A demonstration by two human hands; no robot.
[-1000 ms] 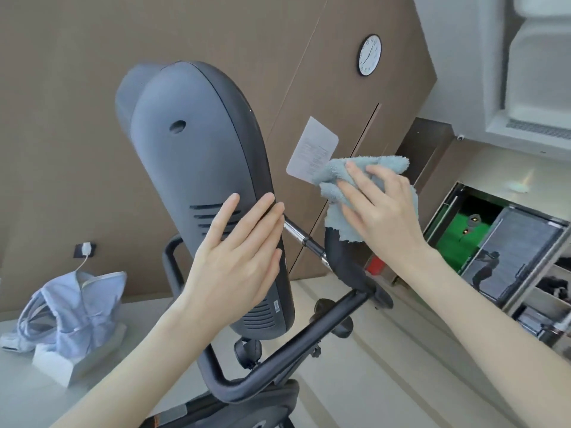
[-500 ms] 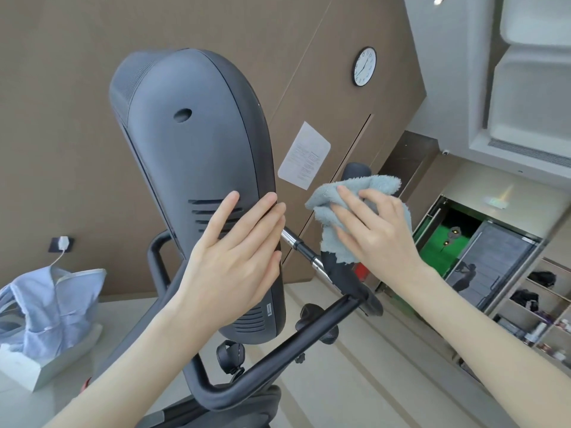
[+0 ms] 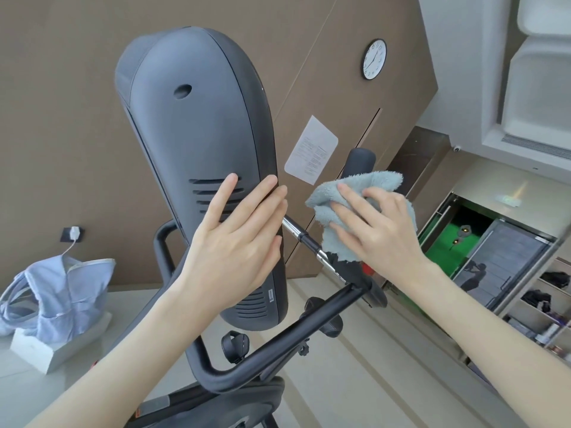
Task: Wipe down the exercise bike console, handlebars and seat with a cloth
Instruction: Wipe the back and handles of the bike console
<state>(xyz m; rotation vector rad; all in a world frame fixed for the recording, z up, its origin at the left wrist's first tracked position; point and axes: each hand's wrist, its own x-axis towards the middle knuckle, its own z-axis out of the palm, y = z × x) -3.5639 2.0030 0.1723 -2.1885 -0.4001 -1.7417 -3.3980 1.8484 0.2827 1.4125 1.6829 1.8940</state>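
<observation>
Against the grey back of the console (image 3: 197,156), the left hand (image 3: 238,242) lies flat with fingers spread, steadying it just above the lower vents. To its right, the right hand (image 3: 380,230) presses a crumpled blue-grey cloth (image 3: 346,193) around the upright black handlebar (image 3: 360,159), fingers curled over the fabric. Far left, a pale blue shirt (image 3: 61,288) drapes over a white box (image 3: 55,350).

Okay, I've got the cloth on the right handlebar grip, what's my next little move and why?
Probably slide the cloth up the grip: its rounded top pokes out bare above the cloth, while your right hand presses lower down. Keep the left hand flat on the console to steady it.
</observation>
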